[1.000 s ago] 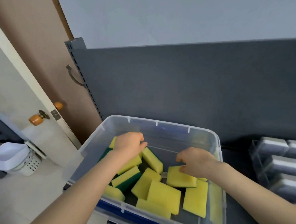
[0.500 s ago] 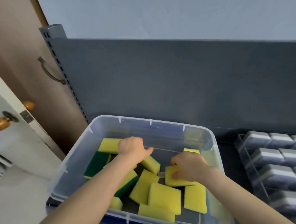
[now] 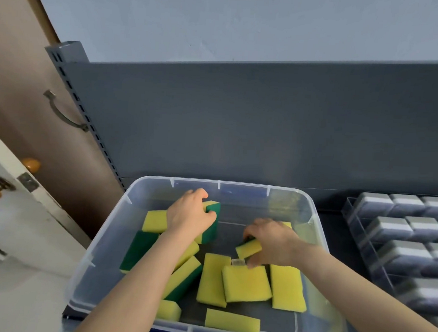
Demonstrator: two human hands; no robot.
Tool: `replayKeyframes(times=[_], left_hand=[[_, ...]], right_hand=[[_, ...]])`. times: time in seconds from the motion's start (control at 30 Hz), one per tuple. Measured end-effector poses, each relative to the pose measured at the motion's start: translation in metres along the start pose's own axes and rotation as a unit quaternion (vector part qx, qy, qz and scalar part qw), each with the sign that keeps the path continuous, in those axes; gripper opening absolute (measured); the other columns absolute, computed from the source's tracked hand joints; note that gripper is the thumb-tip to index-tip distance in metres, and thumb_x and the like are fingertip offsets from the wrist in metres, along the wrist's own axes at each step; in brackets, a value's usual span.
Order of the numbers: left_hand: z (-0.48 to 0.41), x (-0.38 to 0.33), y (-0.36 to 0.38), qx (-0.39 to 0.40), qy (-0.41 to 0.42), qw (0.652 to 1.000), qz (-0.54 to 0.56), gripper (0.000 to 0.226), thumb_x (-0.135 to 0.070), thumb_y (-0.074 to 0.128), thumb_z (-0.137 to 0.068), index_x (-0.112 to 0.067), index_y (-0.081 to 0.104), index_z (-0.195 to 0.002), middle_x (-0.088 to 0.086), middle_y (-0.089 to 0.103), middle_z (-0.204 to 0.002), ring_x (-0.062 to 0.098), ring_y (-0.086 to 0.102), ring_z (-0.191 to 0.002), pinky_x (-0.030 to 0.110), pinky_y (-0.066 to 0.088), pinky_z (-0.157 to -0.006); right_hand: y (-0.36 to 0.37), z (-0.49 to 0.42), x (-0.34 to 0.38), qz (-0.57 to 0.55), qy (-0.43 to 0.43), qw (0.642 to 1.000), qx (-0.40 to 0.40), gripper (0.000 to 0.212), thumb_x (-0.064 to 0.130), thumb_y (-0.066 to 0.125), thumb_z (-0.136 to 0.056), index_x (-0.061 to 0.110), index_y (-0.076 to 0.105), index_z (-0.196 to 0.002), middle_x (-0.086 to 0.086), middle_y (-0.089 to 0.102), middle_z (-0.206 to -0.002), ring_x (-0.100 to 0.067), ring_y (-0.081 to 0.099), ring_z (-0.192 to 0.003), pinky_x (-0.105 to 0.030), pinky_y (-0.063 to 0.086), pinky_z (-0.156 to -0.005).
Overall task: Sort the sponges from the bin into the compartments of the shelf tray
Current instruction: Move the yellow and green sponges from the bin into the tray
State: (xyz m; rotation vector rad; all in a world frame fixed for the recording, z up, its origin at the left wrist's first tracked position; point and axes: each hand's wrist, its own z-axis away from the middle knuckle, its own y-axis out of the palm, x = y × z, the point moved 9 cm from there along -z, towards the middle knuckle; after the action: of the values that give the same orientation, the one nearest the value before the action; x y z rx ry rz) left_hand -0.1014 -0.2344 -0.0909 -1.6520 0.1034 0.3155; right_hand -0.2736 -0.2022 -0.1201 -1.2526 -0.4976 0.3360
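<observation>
Both hands are down in the clear bin [image 3: 239, 185]. The left hand [image 3: 188, 216] has its fingers curled round a yellow-and-green sponge [image 3: 213, 231] stood up on edge near the back wall. The right hand [image 3: 272, 241] pinches a yellow sponge [image 3: 248, 248] mid-bin — green underside I think, hard to tell. The other sponges [image 3: 246, 284] lie loose on the bin floor. The shelf tray [image 3: 349, 216] sits just right of the bin, with grey sponges [image 3: 389, 227] in its compartments.
</observation>
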Motion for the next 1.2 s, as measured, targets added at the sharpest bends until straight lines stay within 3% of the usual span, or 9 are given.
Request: replayKeyframes(times=[0.1, 0.17, 0.27, 0.43, 0.63, 0.83, 1.0, 1.1, 1.2], left_hand=[[0.001, -0.004, -0.003, -0.009, 0.012, 1.000, 0.007, 0.040, -0.038, 0.059, -0.083, -0.029, 0.050, -0.122, -0.009, 0.056, -0.116, 0.010, 0.050, -0.083, 0.020, 0.024, -0.046], [0.001, -0.005, -0.005, -0.016, 0.017, 1.000, 0.010, 0.040, -0.037, 0.058, -0.083, -0.029, 0.050, -0.122, -0.009, 0.056, -0.116, 0.011, 0.054, -0.088, 0.020, 0.024, -0.046], [0.002, -0.006, -0.008, -0.021, 0.020, 0.999, 0.016, 0.039, -0.037, 0.058, -0.083, -0.029, 0.050, -0.121, -0.009, 0.056, -0.117, 0.014, 0.057, -0.091, 0.021, 0.026, -0.047], [0.005, -0.011, -0.011, -0.020, 0.035, 0.999, 0.036, 0.040, -0.035, 0.058, -0.082, -0.030, 0.050, -0.121, -0.010, 0.056, -0.116, 0.012, 0.057, -0.089, 0.020, 0.025, -0.048], [0.008, -0.023, -0.012, -0.013, 0.069, 0.996, 0.056, 0.047, -0.031, 0.061, -0.080, -0.028, 0.051, -0.126, -0.009, 0.052, -0.119, 0.015, 0.057, -0.096, 0.023, 0.035, -0.055], [0.014, -0.036, -0.014, -0.018, 0.103, 0.993, 0.049, 0.046, -0.026, 0.068, -0.078, -0.028, 0.056, -0.122, -0.006, 0.051, -0.112, 0.018, 0.055, -0.098, 0.029, 0.044, -0.061], [0.016, -0.036, -0.024, -0.049, 0.109, 0.990, 0.073, 0.037, -0.030, 0.067, -0.080, -0.031, 0.058, -0.116, -0.008, 0.050, -0.108, 0.017, 0.055, -0.094, 0.025, 0.036, -0.055], [0.016, -0.033, -0.034, -0.078, 0.103, 0.986, 0.108, 0.031, -0.031, 0.067, -0.079, -0.034, 0.060, -0.109, -0.013, 0.042, -0.098, 0.013, 0.049, -0.082, 0.024, 0.031, -0.049], [0.018, -0.042, -0.043, -0.089, 0.121, 0.980, 0.129, 0.031, -0.030, 0.066, -0.080, -0.033, 0.060, -0.110, -0.012, 0.048, -0.103, 0.014, 0.051, -0.081, 0.025, 0.034, -0.052]], right_hand=[[-0.006, 0.001, -0.002, -0.078, 0.014, 0.996, -0.034, 0.023, 0.045, 0.054, -0.088, 0.025, 0.060, -0.096, 0.003, 0.061, -0.098, -0.017, 0.055, -0.089, -0.029, 0.045, -0.072], [-0.014, 0.001, -0.012, -0.030, 0.039, 0.997, -0.066, 0.019, 0.037, 0.050, -0.091, 0.023, 0.059, -0.101, 0.001, 0.061, -0.102, -0.020, 0.054, -0.097, -0.031, 0.045, -0.079], [0.004, 0.004, -0.027, 0.081, 0.070, 0.994, 0.022, 0.031, 0.045, 0.053, -0.088, 0.021, 0.057, -0.107, -0.002, 0.060, -0.106, -0.024, 0.050, -0.105, -0.038, 0.040, -0.094], [0.015, 0.006, -0.025, 0.078, 0.047, 0.994, 0.055, 0.044, 0.051, 0.066, -0.075, 0.024, 0.059, -0.108, -0.001, 0.057, -0.107, -0.022, 0.046, -0.105, -0.034, 0.037, -0.089], [-0.014, 0.005, -0.030, -0.051, 0.109, 0.990, -0.078, 0.042, 0.046, 0.063, -0.082, 0.023, 0.046, -0.113, -0.001, 0.057, -0.106, -0.023, 0.056, -0.091, -0.030, 0.041, -0.066], [-0.018, 0.010, -0.039, -0.045, 0.141, 0.982, -0.118, 0.050, 0.015, 0.068, -0.076, 0.025, 0.040, -0.117, -0.002, 0.059, -0.111, -0.025, 0.058, -0.091, -0.031, 0.046, -0.067], [-0.043, 0.029, -0.031, -0.069, 0.158, 0.965, -0.198, 0.041, 0.027, 0.068, -0.070, 0.035, 0.048, -0.105, 0.010, 0.056, -0.087, -0.021, 0.060, -0.086, -0.026, 0.039, -0.060], [-0.058, 0.052, -0.020, -0.095, 0.140, 0.953, -0.252, 0.042, 0.030, 0.066, -0.068, 0.034, 0.055, -0.108, 0.008, 0.061, -0.099, -0.019, 0.054, -0.096, -0.025, 0.039, -0.069], [-0.069, 0.080, -0.017, -0.124, 0.137, 0.941, -0.283, 0.041, 0.019, 0.066, -0.070, 0.029, 0.060, -0.110, 0.007, 0.057, -0.103, -0.020, 0.053, -0.098, -0.026, 0.042, -0.071]])
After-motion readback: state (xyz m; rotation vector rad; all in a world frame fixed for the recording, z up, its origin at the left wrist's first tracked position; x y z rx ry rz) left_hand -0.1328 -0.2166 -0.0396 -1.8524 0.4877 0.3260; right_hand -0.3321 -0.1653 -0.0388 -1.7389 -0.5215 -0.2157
